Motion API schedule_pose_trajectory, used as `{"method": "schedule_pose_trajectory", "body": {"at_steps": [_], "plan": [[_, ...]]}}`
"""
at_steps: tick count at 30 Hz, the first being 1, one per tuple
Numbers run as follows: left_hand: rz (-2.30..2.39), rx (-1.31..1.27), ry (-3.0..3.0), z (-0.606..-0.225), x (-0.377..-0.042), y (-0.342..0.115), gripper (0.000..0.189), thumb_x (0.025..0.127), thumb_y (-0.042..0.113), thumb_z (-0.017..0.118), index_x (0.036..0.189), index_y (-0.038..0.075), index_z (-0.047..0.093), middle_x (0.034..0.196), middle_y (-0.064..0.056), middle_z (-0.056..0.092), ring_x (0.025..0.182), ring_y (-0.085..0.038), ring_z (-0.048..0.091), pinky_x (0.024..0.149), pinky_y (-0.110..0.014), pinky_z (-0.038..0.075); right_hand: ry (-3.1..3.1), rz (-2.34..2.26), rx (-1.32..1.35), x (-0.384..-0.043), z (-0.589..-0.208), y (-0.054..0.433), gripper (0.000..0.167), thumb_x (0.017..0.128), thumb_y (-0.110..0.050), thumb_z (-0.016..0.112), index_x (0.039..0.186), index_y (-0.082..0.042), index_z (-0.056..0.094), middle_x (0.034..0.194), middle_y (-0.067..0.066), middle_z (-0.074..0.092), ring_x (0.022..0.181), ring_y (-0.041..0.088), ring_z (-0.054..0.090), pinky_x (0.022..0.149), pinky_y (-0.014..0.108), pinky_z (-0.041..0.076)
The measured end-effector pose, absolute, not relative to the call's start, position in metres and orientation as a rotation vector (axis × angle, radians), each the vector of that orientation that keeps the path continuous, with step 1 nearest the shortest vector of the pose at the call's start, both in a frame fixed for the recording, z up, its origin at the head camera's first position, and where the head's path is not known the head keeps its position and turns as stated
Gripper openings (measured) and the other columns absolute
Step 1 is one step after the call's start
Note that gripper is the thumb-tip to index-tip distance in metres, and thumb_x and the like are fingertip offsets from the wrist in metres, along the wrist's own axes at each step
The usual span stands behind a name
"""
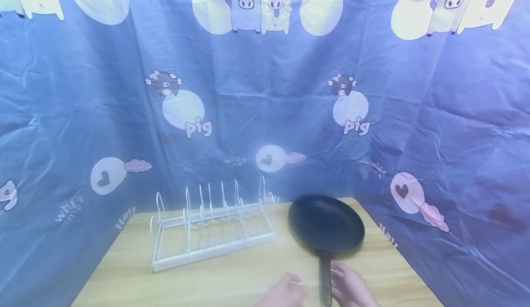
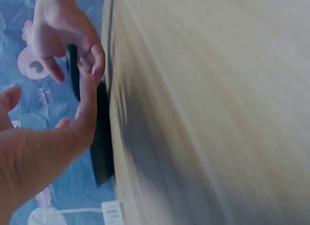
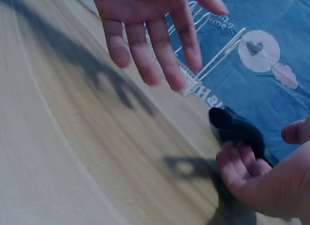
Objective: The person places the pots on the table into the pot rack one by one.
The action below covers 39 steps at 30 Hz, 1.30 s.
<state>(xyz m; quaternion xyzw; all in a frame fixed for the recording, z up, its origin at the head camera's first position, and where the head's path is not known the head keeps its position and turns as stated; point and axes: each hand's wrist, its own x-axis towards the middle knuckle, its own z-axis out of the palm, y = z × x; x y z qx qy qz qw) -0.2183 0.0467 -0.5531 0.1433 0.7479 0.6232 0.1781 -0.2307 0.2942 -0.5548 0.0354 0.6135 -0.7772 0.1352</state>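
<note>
A black frying pan (image 1: 325, 222) sits on the right of the wooden table, its handle (image 1: 325, 279) pointing toward me. My right hand (image 1: 349, 286) is beside the handle. In the left wrist view the handle lies between the thumb and fingers of the right hand (image 2: 68, 34), with the thumb standing away from it. Whether the fingertips touch the handle I cannot tell. My left hand (image 1: 285, 292), slightly blurred, hovers left of the handle. The right wrist view shows that left hand (image 3: 150, 36) with its fingers extended and nothing in it.
A white wire rack (image 1: 215, 238) with several upright loops stands at the back left of the wooden table (image 1: 232, 279). Blue printed cloth (image 1: 265, 81) rises behind the table and along both sides. Shadows of the hands fall on the tabletop.
</note>
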Motion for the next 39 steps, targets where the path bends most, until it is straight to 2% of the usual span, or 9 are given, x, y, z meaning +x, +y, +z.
{"method": "schedule_pose_trajectory", "body": {"at_steps": [3,6,9,12,15,22,25,29,39], "plan": [[1.746,0.472,2.009,-0.551,-0.222,0.054,0.044,0.105,0.031,0.068,0.131,-0.003,0.061,0.112,-0.018,0.075,0.105,-0.034,0.076,0.089,-0.046,0.065,1.536,-2.306,0.048,-0.232,-0.559,0.293,0.046,0.119,-0.035,0.031,0.14,-0.006,0.061,0.13,0.003,0.069,0.122,0.018,0.066,0.109,0.035,0.057],[1.713,0.603,1.877,-0.554,-0.23,0.063,0.046,0.11,0.036,0.058,0.13,-0.004,0.069,0.123,-0.023,0.077,0.117,-0.033,0.076,0.102,-0.044,0.064,1.29,-2.328,-0.003,-0.233,-0.563,0.293,0.046,0.119,-0.039,0.027,0.12,-0.023,0.07,0.121,-0.001,0.069,0.113,0.012,0.064,0.103,0.03,0.056],[1.766,0.606,1.628,-0.56,-0.232,0.074,0.05,0.112,0.036,0.052,0.136,-0.005,0.068,0.137,-0.024,0.074,0.131,-0.035,0.072,0.113,-0.044,0.06,1.117,-2.301,-0.136,-0.237,-0.569,0.294,0.06,0.119,-0.039,0.016,0.119,-0.021,0.073,0.12,-0.002,0.075,0.105,0.009,0.067,0.093,0.024,0.055],[1.819,0.525,1.512,-0.561,-0.226,0.08,0.049,0.111,0.033,0.057,0.139,-0.006,0.065,0.139,-0.022,0.073,0.131,-0.033,0.071,0.114,-0.043,0.059,0.893,-2.313,-0.269,-0.245,-0.578,0.297,0.064,0.119,-0.036,0.011,0.125,-0.017,0.072,0.123,-0.002,0.078,0.112,0.008,0.072,0.098,0.022,0.056],[1.774,0.563,1.607,-0.558,-0.224,0.081,0.041,0.109,0.033,0.061,0.131,0.0,0.072,0.127,-0.01,0.08,0.111,-0.015,0.076,0.1,-0.027,0.062,0.685,-2.329,-0.352,-0.25,-0.585,0.299,0.062,0.119,-0.033,0.011,0.132,-0.015,0.07,0.129,-0.001,0.078,0.124,0.009,0.07,0.11,0.019,0.052],[1.853,0.514,1.597,-0.561,-0.226,0.081,0.035,0.111,0.024,0.059,0.125,-0.005,0.071,0.112,-0.017,0.082,0.093,-0.009,0.074,0.088,-0.023,0.062,0.48,-2.309,-0.453,-0.252,-0.589,0.296,0.065,0.119,-0.034,0.01,0.146,-0.012,0.065,0.139,0.001,0.076,0.123,0.011,0.073,0.091,0.022,0.063],[1.879,0.474,1.627,-0.562,-0.226,0.085,0.03,0.11,0.019,0.059,0.124,-0.005,0.071,0.107,-0.01,0.082,0.093,-0.012,0.075,0.09,-0.027,0.064,0.34,-2.317,-0.485,-0.255,-0.595,0.294,0.06,0.119,-0.037,0.016,0.15,-0.008,0.06,0.146,0.004,0.072,0.132,0.013,0.07,0.105,0.02,0.059],[1.876,0.457,1.608,-0.562,-0.226,0.087,0.027,0.11,0.018,0.06,0.121,-0.004,0.072,0.099,-0.002,0.079,0.089,-0.01,0.072,0.085,-0.025,0.062,0.148,-2.323,-0.467,-0.258,-0.601,0.291,0.055,0.12,-0.037,0.024,0.152,-0.005,0.056,0.153,0.007,0.067,0.145,0.014,0.062,0.128,0.018,0.037],[1.886,0.464,1.523,-0.551,-0.226,0.081,0.029,0.109,0.013,0.059,0.123,-0.011,0.069,0.087,0.005,0.069,0.081,-0.008,0.066,0.078,-0.021,0.057,0.18,-2.351,-0.476,-0.261,-0.601,0.287,0.055,0.119,-0.037,0.023,0.148,-0.011,0.062,0.148,0.0,0.07,0.137,0.011,0.067,0.126,0.015,0.038]]}}
